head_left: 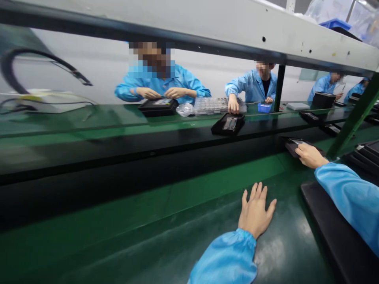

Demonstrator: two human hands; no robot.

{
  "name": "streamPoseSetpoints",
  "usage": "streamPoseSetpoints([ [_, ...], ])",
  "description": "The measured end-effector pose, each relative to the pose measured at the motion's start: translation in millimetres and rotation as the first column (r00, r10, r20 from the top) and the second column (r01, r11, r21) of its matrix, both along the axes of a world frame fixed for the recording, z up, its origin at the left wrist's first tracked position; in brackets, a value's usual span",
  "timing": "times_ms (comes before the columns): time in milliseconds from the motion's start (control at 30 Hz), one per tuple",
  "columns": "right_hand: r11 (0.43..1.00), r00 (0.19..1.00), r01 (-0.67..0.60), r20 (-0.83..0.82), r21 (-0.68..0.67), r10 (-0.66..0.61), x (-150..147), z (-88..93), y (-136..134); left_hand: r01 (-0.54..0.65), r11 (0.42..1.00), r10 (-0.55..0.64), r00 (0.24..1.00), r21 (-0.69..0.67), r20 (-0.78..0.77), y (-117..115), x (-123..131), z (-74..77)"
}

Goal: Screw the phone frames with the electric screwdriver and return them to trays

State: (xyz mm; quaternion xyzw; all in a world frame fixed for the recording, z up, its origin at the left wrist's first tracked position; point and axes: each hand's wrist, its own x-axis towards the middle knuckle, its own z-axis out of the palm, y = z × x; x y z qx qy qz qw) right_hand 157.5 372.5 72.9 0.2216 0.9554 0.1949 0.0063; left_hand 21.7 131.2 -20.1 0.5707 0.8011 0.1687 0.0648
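My left hand (255,211) rests palm down on the green worktop (177,244), its fingers spread and nothing in it. Farther off to the right, my right hand (311,155) grips the near side of a shallow black tray (290,147) at the edge of the dark conveyor belt (166,165). A flat, light-coloured part lies in that tray, partly covered by my fingers; its kind is unclear. Under my right forearm is a large black mat or flat tray (328,225).
Across the belt, co-workers in blue smocks handle black trays (158,107). Another black tray (227,124) sits on the belt. A grey beam (189,23) crosses overhead, and a green post (355,118) stands beside my right hand. Black trays (365,157) are stacked at right.
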Motion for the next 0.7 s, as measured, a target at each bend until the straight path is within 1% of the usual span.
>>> streamPoseSetpoints([
  [67, 1.000, 1.000, -0.023, -0.008, 0.004, 0.023, 30, 7.8, -20, -0.004, 1.000, 0.004, 1.000, 0.011, -0.007, 2, 0, -1.7],
  [100, 0.997, 0.997, -0.070, -0.034, 0.017, 0.071, 49, 10.1, -34, -0.003, 1.000, 0.003, 1.000, 0.012, -0.005, 3, 0, -2.4],
  [133, 0.989, 0.986, -0.144, -0.080, 0.043, 0.147, 69, 11.5, -50, -0.002, 1.000, 0.002, 1.000, 0.015, -0.004, 4, 0, -3.1],
  [167, 0.968, 0.958, -0.236, -0.147, 0.085, 0.247, 90, 12.1, -68, -0.001, 1.000, 0.001, 1.000, 0.018, -0.004, 4, 0, -3.6],
  [200, 0.934, 0.909, -0.329, -0.220, 0.140, 0.353, 110, 12.0, -88, -0.001, 1.000, 0.001, 1.000, 0.023, -0.003, 5, 0, -3.9],
  [233, 0.899, 0.854, -0.396, -0.283, 0.190, 0.436, 129, 11.1, -109, 0.000, 1.000, 0.000, 1.000, 0.028, -0.001, 5, 0, -4.0],
  [267, 0.875, 0.812, -0.431, -0.328, 0.220, 0.482, 147, 9.2, -130, 0.002, 0.999, -0.002, 1.000, 0.034, 0.000, 6, 0, -4.0],
  [300, 0.873, 0.800, -0.435, -0.352, 0.219, 0.487, 161, 6.3, -150, 0.003, 0.999, -0.004, 1.000, 0.039, 0.002, 6, 0, -3.8],
  [367, 0.899, 0.817, -0.402, -0.377, 0.171, 0.437, 181, -3.1, -184, 0.008, 0.999, -0.008, 1.000, 0.049, 0.007, 6, 0, -3.2],
  [400, 0.913, 0.828, -0.382, -0.386, 0.141, 0.406, 187, -9.1, -197, 0.011, 0.998, -0.011, 1.000, 0.055, 0.011, 6, 0, -2.8],
  [467, 0.931, 0.840, -0.353, -0.407, 0.093, 0.359, 192, -21.4, -215, 0.019, 0.998, -0.021, 1.000, 0.068, 0.020, 6, -1, -2.0],
  [533, 0.947, 0.859, -0.321, -0.412, 0.028, 0.303, 193, -31.0, -224, 0.035, 0.996, -0.038, 0.999, 0.082, 0.035, 6, -2, -1.5],
  [600, 0.955, 0.879, -0.287, -0.416, -0.071, 0.233, 193, -36.1, -228, 0.052, 0.993, -0.059, 0.997, 0.102, 0.058, 5, -4, -1.6],
  [667, 0.956, 0.878, -0.251, -0.453, -0.155, 0.157, 195, -38.1, -229, 0.064, 0.990, -0.076, 0.993, 0.127, 0.094, 2, -6, -2.1],
  [700, 0.960, 0.865, -0.225, -0.489, -0.169, 0.116, 196, -38.9, -228, 0.064, 0.988, -0.081, 0.990, 0.143, 0.119, 0, -7, -2.5],
])
